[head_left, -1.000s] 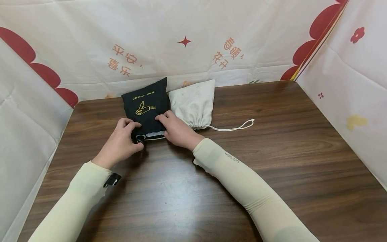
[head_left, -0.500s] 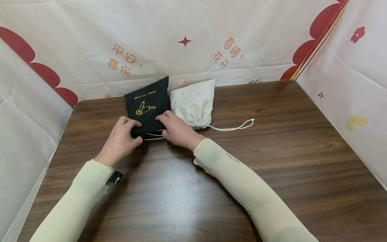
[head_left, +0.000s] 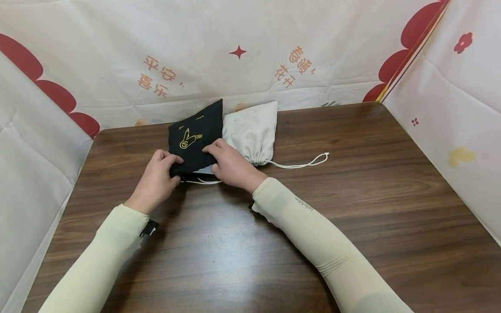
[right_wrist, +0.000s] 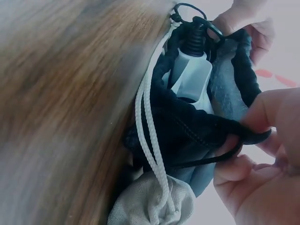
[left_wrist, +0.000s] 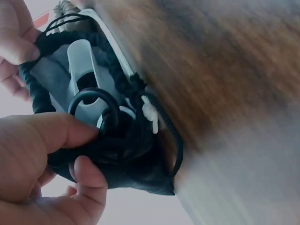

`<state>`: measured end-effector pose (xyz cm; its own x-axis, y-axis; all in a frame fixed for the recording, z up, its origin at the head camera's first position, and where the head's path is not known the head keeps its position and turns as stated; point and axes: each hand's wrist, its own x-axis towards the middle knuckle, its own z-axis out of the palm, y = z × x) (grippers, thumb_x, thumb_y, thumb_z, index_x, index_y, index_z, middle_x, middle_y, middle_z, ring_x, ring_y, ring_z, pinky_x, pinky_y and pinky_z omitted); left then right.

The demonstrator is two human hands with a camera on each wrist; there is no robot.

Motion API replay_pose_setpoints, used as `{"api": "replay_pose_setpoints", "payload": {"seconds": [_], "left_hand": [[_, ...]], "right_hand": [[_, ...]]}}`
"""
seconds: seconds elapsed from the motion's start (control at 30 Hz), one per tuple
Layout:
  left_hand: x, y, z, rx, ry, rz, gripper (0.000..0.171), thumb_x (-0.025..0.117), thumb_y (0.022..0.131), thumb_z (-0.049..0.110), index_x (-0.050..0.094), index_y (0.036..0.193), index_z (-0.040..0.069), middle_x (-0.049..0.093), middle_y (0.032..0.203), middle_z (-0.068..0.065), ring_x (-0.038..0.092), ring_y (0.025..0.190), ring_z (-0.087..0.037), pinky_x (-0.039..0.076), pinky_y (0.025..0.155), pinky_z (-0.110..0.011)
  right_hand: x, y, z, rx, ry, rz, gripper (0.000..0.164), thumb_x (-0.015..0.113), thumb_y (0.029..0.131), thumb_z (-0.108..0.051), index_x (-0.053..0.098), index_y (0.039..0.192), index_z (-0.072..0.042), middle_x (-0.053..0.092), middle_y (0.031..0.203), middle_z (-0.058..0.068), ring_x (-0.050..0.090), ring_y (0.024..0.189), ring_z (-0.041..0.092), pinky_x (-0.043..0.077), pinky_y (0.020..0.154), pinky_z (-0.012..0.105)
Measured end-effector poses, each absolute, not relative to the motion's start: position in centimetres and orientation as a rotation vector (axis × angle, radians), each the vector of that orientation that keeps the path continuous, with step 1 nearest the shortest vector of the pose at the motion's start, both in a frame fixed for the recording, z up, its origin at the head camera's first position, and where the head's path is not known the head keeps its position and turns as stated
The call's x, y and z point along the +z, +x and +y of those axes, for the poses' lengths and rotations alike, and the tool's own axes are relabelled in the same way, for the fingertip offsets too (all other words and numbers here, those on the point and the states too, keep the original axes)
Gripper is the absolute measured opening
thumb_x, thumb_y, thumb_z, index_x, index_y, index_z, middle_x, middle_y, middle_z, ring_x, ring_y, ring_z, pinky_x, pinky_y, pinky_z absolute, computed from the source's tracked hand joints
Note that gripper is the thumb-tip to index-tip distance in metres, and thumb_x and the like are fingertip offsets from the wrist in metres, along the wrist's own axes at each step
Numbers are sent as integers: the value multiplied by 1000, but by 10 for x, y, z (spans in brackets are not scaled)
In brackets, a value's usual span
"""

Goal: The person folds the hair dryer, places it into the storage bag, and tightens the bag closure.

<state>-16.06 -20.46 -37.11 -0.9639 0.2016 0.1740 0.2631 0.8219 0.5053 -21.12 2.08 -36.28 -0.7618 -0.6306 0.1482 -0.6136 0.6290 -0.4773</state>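
A black drawstring bag (head_left: 195,156) with yellow hair dryer print lies at the table's back left, mouth toward me. Inside the mouth, a pale hair dryer (right_wrist: 194,77) shows, with the black coil (right_wrist: 193,42) of its cord end. My left hand (head_left: 154,178) pinches the left side of the bag's mouth. In the left wrist view, a black cord loop (left_wrist: 93,91) sits by its index fingertip. My right hand (head_left: 235,167) pinches the mouth's right side between thumb and fingers, clearly so in the right wrist view. Most of the dryer is hidden in the cloth.
Against the black bag's right side lies a light grey drawstring pouch (head_left: 252,130), gathered at its neck. Its white cord (head_left: 289,166) trails right over the brown wooden table (head_left: 352,174). Printed cloth walls (head_left: 235,26) stand behind and at both sides.
The black bag has shifted slightly right and its printed face has creased. Its mouth gapes wider than half a second ago. The cord end seen by my left fingers has gone from the head view.
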Motion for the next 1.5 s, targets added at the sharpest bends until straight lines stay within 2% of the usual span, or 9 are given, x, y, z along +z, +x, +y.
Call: {"api": "replay_pose_setpoints", "payload": {"seconds": [0.23, 0.43, 0.57, 0.67, 0.8, 0.9, 1.17, 1.33, 1.5], "left_hand": [[-363, -158, -208, -820, -375, -3009, 52, 66, 85, 3, 51, 135, -1, 32, 138, -27, 45, 116, -41, 43, 93, -54], [-365, -159, -214, -695, -405, -3203, 90, 79, 83, 31, 31, 156, 11, -1, 160, -28, 24, 136, -56, 34, 102, -65], [-368, -163, -217, -687, -406, -3248, 97, 77, 84, 44, 23, 159, 15, -11, 161, -25, 31, 133, -59, 35, 102, -65], [-369, -169, -219, -722, -430, -3254, 94, 75, 86, 45, 25, 158, 13, -9, 161, -27, 39, 131, -55, 39, 101, -62], [-367, -177, -219, -745, -463, -3258, 87, 76, 87, 37, 31, 155, 9, -2, 160, -30, 31, 138, -52, 36, 104, -60], [-366, -181, -218, -744, -498, -3246, 82, 77, 86, 31, 36, 152, 6, 5, 159, -31, 25, 141, -50, 32, 107, -60], [-371, -181, -214, -763, -499, -3148, 62, 75, 86, 15, 49, 141, 2, 26, 150, -31, 36, 134, -46, 33, 107, -57], [-374, -179, -214, -767, -480, -3118, 57, 75, 85, 11, 50, 137, 3, 31, 144, -30, 42, 127, -45, 36, 105, -57], [-373, -179, -214, -729, -447, -3117, 54, 76, 85, 11, 53, 134, 5, 35, 140, -28, 48, 118, -47, 39, 100, -59]], "right_hand": [[-366, -212, 27, -727, -966, 2791, 50, 61, 93, -11, 52, 142, -10, 46, 123, 8, 54, 96, 18, 46, 84, 29], [-369, -211, 26, -685, -920, 2830, 60, 67, 92, -26, 47, 146, -11, 42, 132, 12, 57, 98, 21, 49, 84, 33], [-371, -210, 23, -663, -851, 2858, 68, 68, 92, -31, 40, 152, -14, 32, 148, 18, 61, 94, 24, 51, 80, 36], [-371, -210, 21, -597, -816, 2869, 71, 67, 92, -35, 37, 154, -18, 28, 153, 19, 63, 85, 25, 52, 74, 36], [-369, -212, 19, -540, -810, 2864, 69, 64, 94, -37, 37, 154, -20, 32, 151, 16, 62, 76, 25, 51, 69, 35], [-368, -213, 17, -515, -828, 2852, 68, 63, 95, -37, 36, 155, -19, 34, 150, 16, 64, 83, 28, 52, 73, 36], [-369, -216, 18, -597, -919, 2769, 63, 63, 97, -20, 35, 154, -15, 36, 148, 17, 56, 117, 26, 48, 95, 36], [-371, -214, 17, -626, -933, 2755, 63, 62, 97, -14, 36, 154, -14, 35, 147, 17, 59, 107, 23, 49, 88, 34], [-372, -213, 15, -647, -929, 2764, 66, 67, 94, -22, 37, 153, -15, 36, 144, 16, 60, 98, 23, 50, 85, 35]]}}
